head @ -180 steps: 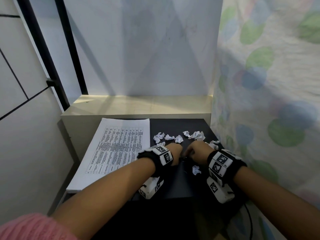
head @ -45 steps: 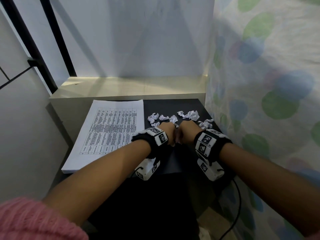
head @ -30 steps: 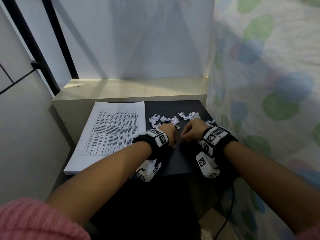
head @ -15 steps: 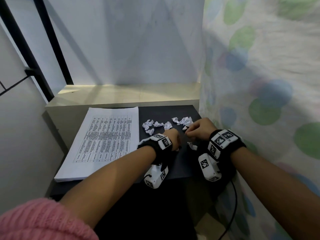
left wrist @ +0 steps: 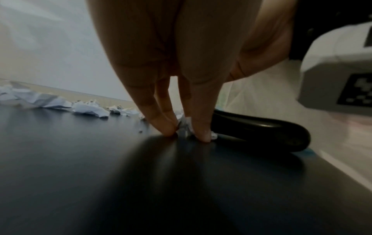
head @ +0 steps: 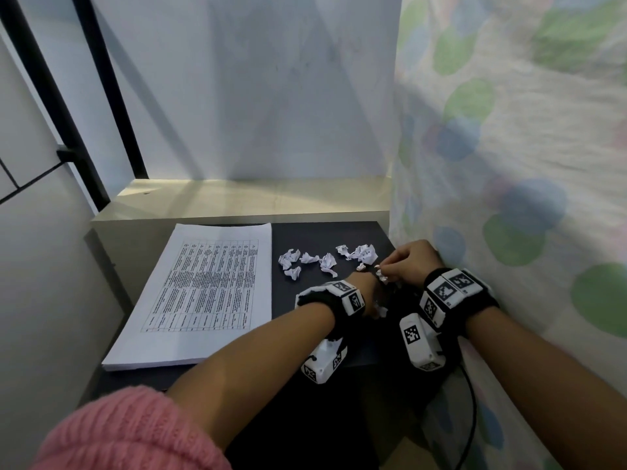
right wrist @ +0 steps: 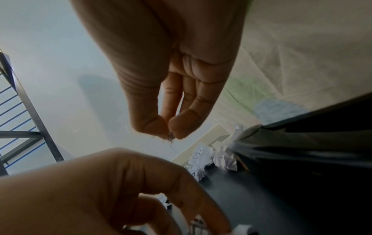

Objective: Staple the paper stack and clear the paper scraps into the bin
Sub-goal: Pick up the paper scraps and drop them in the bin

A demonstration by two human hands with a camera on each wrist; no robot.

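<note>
A printed paper stack lies flat on the left of the black table. Several crumpled white paper scraps sit in a loose row to its right. My left hand points down at the table, its fingertips pinching a small white scrap against the surface. A black stapler lies just right of those fingers. My right hand is raised a little behind the left hand, at the right table edge. Its thumb and forefinger pinch a tiny fragment. No bin shows.
A spotted cloth hangs close along the table's right side. A beige ledge and a pale wall close off the back. Black metal bars stand at the far left. A cable hangs below my right wrist.
My hands were pressed together over the table. The right hand has since pulled away to the back right, pinching a fragment. The left hand has stayed low on the table.
</note>
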